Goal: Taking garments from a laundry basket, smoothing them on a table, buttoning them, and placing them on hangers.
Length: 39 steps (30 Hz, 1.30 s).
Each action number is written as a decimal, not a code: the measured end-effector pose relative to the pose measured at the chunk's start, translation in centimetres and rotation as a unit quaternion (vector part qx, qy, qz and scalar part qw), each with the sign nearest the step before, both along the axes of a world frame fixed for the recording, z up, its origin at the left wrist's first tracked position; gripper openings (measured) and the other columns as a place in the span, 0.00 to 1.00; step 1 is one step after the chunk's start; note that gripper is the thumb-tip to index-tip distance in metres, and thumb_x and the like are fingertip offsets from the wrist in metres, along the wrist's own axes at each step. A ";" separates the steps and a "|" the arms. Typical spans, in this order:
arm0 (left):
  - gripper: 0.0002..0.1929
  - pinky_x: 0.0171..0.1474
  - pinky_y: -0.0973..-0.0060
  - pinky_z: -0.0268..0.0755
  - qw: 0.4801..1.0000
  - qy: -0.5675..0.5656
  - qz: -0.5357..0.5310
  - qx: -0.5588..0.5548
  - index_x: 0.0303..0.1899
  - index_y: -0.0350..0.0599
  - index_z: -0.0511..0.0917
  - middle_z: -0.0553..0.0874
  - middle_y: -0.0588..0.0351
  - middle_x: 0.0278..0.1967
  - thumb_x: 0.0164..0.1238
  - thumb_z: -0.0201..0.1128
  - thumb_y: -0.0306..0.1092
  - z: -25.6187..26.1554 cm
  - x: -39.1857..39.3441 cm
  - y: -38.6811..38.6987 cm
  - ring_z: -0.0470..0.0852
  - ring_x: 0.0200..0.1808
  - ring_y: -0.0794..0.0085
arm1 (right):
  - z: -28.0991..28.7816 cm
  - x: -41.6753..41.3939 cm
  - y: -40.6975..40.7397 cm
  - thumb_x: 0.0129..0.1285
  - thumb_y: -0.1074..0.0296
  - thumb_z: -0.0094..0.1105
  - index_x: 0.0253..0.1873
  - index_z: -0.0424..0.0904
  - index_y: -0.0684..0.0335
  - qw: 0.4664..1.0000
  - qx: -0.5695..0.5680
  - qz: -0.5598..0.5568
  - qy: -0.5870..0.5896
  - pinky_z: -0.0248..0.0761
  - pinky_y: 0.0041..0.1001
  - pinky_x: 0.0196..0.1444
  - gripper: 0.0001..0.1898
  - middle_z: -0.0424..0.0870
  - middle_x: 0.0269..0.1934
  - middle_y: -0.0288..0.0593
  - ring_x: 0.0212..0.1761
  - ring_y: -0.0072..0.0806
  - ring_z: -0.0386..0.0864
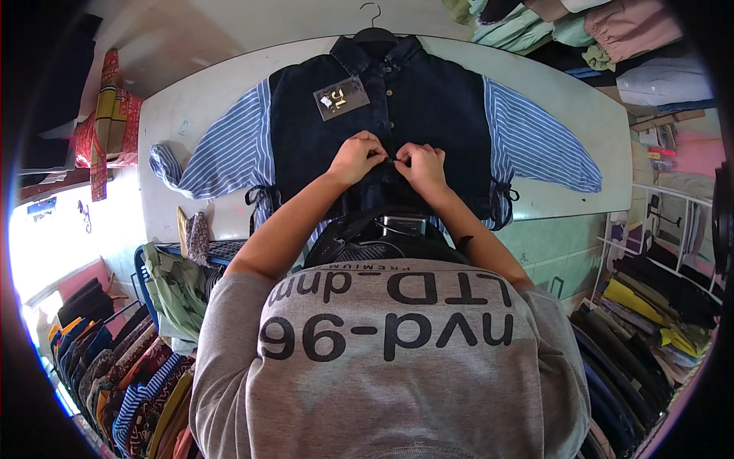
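A dark denim shirt (321, 155) with blue-and-white striped sleeves lies front up on a white table, its collar away from me. A black hanger (374, 34) sits inside the collar. Several buttons run down the front placket, and a dark hang tag (342, 98) with writing rests on the upper left of the shirt. Both hands meet at the placket below the visible buttons. My left hand (358, 156) pinches one side of its edge, and my right hand (421, 164) pinches the other, fingertips nearly touching. The fingers partly hide the spot between them.
The white table (573, 103) extends around the shirt. Folded clothes (631, 34) are piled at the upper right. A blue plastic basket (140, 275) with green cloth stands at the left, above hanging garments (137, 378). A white metal rack (671, 198) is at the right.
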<state>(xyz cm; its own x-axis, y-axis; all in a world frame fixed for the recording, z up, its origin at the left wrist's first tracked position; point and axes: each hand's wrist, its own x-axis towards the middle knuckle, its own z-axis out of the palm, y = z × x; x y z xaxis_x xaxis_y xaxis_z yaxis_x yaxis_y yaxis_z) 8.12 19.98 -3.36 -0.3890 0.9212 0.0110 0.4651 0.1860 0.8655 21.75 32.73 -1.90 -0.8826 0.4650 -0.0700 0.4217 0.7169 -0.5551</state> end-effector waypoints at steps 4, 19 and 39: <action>0.07 0.42 0.74 0.75 0.992 0.062 0.113 0.016 0.36 0.40 0.82 0.82 0.52 0.36 0.54 0.65 0.26 0.6 -0.6 0.3 0.83 0.37 0.65 | 0.1 -0.4 1.1 0.50 0.67 0.65 0.33 0.80 0.52 1.000 0.007 -0.024 0.002 0.60 0.38 0.47 0.05 0.83 0.26 0.29 0.38 0.30 0.78; 0.20 0.44 0.65 0.78 0.932 0.170 0.118 -0.299 0.39 0.35 0.77 0.84 0.43 0.37 0.49 0.68 0.41 2.5 -1.8 6.1 0.85 0.40 0.55 | -0.8 -4.5 3.5 0.50 0.72 0.64 0.37 0.81 0.53 0.995 0.074 -0.019 0.070 0.59 0.37 0.50 0.08 0.83 0.31 0.31 0.40 0.30 0.77; 0.08 0.39 0.80 0.76 0.954 -0.199 0.212 -0.071 0.42 0.31 0.80 0.85 0.51 0.34 0.62 0.59 0.22 -1.3 -2.5 3.6 0.83 0.34 0.76 | -0.6 -5.8 3.3 0.48 0.68 0.66 0.32 0.81 0.53 0.987 0.072 0.021 0.142 0.61 0.37 0.48 0.05 0.82 0.27 0.31 0.37 0.31 0.77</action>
<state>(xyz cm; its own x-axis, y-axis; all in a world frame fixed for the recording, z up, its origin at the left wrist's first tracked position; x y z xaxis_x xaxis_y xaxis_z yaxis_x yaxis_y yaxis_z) 5.62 23.62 -4.68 -0.6740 0.6618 -0.3283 -0.0372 0.4134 0.9098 15.90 36.04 -2.47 -0.8758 0.4150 0.2466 0.2323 0.8101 -0.5383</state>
